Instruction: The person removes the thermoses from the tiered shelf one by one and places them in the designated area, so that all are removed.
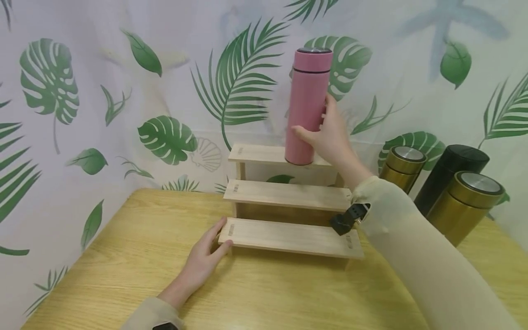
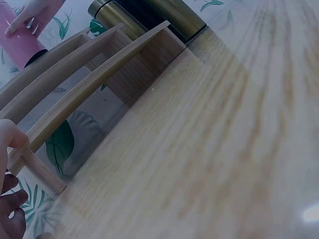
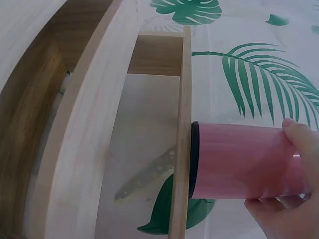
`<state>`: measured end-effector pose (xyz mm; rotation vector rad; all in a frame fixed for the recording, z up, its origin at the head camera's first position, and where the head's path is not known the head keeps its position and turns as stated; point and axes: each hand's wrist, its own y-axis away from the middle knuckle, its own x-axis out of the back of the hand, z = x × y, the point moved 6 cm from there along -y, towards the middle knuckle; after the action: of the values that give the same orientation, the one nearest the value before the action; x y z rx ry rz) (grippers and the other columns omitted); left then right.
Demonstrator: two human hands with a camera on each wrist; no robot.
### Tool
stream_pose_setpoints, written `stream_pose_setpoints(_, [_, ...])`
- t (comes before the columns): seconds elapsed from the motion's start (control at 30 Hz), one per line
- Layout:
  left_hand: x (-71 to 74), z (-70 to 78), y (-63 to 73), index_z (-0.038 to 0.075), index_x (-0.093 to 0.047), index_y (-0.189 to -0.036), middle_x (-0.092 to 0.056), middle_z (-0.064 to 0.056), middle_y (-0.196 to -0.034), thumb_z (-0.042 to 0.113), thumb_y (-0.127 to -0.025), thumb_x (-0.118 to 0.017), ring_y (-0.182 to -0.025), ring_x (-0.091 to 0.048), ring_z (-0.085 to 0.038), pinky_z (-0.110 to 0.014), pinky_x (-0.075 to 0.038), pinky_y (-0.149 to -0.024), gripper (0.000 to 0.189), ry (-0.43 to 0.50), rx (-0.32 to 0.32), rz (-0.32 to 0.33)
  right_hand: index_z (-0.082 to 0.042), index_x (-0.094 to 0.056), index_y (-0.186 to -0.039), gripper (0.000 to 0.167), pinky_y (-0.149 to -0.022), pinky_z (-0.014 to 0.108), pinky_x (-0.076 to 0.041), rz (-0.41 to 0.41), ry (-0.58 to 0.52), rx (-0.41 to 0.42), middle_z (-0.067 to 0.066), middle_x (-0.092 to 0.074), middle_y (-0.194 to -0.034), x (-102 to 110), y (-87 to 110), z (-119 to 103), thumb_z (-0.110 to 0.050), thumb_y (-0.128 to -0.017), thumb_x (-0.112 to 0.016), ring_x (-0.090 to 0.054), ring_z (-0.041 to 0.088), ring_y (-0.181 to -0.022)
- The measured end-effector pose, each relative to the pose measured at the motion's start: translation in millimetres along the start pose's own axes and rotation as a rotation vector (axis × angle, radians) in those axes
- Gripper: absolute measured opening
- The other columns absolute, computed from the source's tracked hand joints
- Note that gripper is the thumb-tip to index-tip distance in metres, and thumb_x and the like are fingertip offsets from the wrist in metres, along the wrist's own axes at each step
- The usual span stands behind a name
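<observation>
My right hand (image 1: 332, 135) grips a pink thermos bottle (image 1: 308, 101) round its lower half, thumb across the front. The bottle stands upright with a dark band below its shiny lid. Its base overlaps the top tier of a three-tier wooden step shelf (image 1: 284, 236) in the head view. From the right wrist, the dark base of the pink thermos bottle (image 3: 239, 159) is right at the top board. At the shelf's left end, my left hand (image 1: 202, 259) holds the lowest board, with the thumb at the front corner and the fingers along the side.
Right of the shelf stand two gold thermos bottles (image 1: 466, 204) and a black thermos bottle (image 1: 458, 169), partly behind my right sleeve (image 1: 429, 247). A wood-grain table (image 1: 136, 247) lies underneath. Behind it hangs a white leaf-print cloth (image 1: 165, 91).
</observation>
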<state>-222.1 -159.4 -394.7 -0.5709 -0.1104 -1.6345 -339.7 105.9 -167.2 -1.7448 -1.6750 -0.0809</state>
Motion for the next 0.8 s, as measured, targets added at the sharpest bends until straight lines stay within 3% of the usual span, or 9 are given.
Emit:
stream_pose_setpoints(0.1, [0.5, -1.6, 0.2, 0.014, -0.032, -0.150, -0.029, -0.006, -0.154, 0.038, -0.096, -0.057, -0.140, -0.025, -0.027, -0.051, -0.021, -0.113, 0.064, 0.000, 0.003, -0.001, -0.016, -0.002, -0.154, 0.103, -0.102, 0.045, -0.043, -0.026, 0.005, 0.027, 0.013, -0.035, -0.147, -1.2, 6.0, 4.8, -0.022, -0.082, -0.076, -0.044, 0.029, -0.128])
stream_pose_setpoints(0.2, [0.8, -3.1, -0.1, 0.015, -0.032, -0.150, -0.029, -0.006, -0.154, 0.039, -0.096, -0.056, -0.140, -0.026, -0.026, -0.050, -0.021, -0.113, 0.064, 0.002, 0.010, 0.001, -0.017, 0.003, -0.154, 0.108, -0.106, 0.049, -0.037, -0.030, 0.099, 0.030, 0.012, -0.028, -0.153, 5.2, 15.7, 6.5, -0.025, -0.082, -0.077, -0.036, 0.031, -0.135])
stream_pose_setpoints(0.3, [0.4, -2.6, -0.8, 0.015, -0.032, -0.150, -0.029, -0.006, -0.154, 0.040, -0.096, -0.056, -0.140, -0.026, -0.025, -0.049, -0.021, -0.114, 0.065, -0.005, 0.011, -0.003, -0.015, -0.003, -0.155, 0.103, -0.112, 0.052, -0.025, 0.049, 0.284, 0.034, 0.013, -0.025, -0.154, 28.5, 31.6, 13.8, -0.035, -0.084, -0.074, -0.026, 0.033, -0.138])
stream_pose_setpoints(0.43, [1.2, -2.2, 0.3, 0.013, -0.033, -0.150, -0.030, -0.007, -0.153, 0.040, -0.096, -0.056, -0.139, -0.027, -0.026, -0.049, -0.022, -0.113, 0.064, -0.010, 0.008, 0.004, -0.002, -0.018, -0.151, 0.089, -0.114, 0.057, -0.001, 0.191, 0.612, 0.044, 0.023, -0.022, -0.151, 65.5, 55.9, 38.1, -0.037, -0.087, -0.069, -0.014, 0.041, -0.139])
stream_pose_setpoints(0.5, [2.4, -2.2, 0.3, 0.012, -0.033, -0.149, -0.031, -0.007, -0.153, 0.039, -0.096, -0.057, -0.139, -0.028, -0.027, -0.049, -0.022, -0.113, 0.064, -0.012, 0.001, 0.012, 0.007, -0.026, -0.145, 0.081, -0.112, 0.059, 0.006, 0.215, 0.740, 0.033, 0.030, -0.026, -0.146, 76.5, 66.8, 54.0, -0.033, -0.089, -0.067, -0.013, 0.046, -0.137])
stream_pose_setpoints(0.57, [3.4, -2.6, 0.5, 0.012, -0.034, -0.149, -0.032, -0.006, -0.152, 0.039, -0.096, -0.057, -0.138, -0.029, -0.027, -0.049, -0.023, -0.113, 0.064, -0.014, 0.000, 0.018, 0.013, -0.030, -0.140, 0.076, -0.111, 0.058, 0.011, 0.204, 0.802, 0.014, 0.034, -0.029, -0.142, 81.6, 76.6, 67.9, -0.030, -0.089, -0.066, -0.013, 0.049, -0.136])
stream_pose_setpoints(0.67, [3.9, -3.6, 0.3, 0.014, -0.034, -0.149, -0.032, -0.004, -0.152, 0.040, -0.096, -0.057, -0.138, -0.030, -0.026, -0.047, -0.023, -0.113, 0.064, -0.014, 0.006, 0.014, 0.013, -0.041, -0.134, 0.064, -0.111, 0.060, 0.011, 0.216, 0.784, 0.055, 0.033, -0.037, -0.135, 84.1, 90.5, 77.5, -0.020, -0.087, -0.069, -0.020, 0.051, -0.132])
stream_pose_setpoints(0.73, [3.6, -3.8, -0.2, 0.016, -0.034, -0.150, -0.031, -0.003, -0.153, 0.041, -0.096, -0.056, -0.138, -0.030, -0.024, -0.047, -0.022, -0.114, 0.064, -0.009, 0.011, 0.009, 0.008, -0.042, -0.136, 0.063, -0.111, 0.061, 0.003, 0.250, 0.685, 0.102, 0.030, -0.035, -0.136, 87.4, 98.5, 78.7, -0.013, -0.084, -0.070, -0.020, 0.049, -0.131])
stream_pose_setpoints(0.8, [3.4, -3.8, -1.3, 0.015, -0.033, -0.150, -0.031, -0.004, -0.153, 0.041, -0.096, -0.056, -0.139, -0.029, -0.024, -0.046, -0.022, -0.114, 0.064, -0.003, 0.009, 0.006, 0.001, -0.037, -0.142, 0.068, -0.109, 0.064, -0.007, 0.269, 0.545, 0.085, 0.027, -0.029, -0.141, 92.6, 105.5, 81.9, -0.011, -0.083, -0.070, -0.020, 0.048, -0.130])
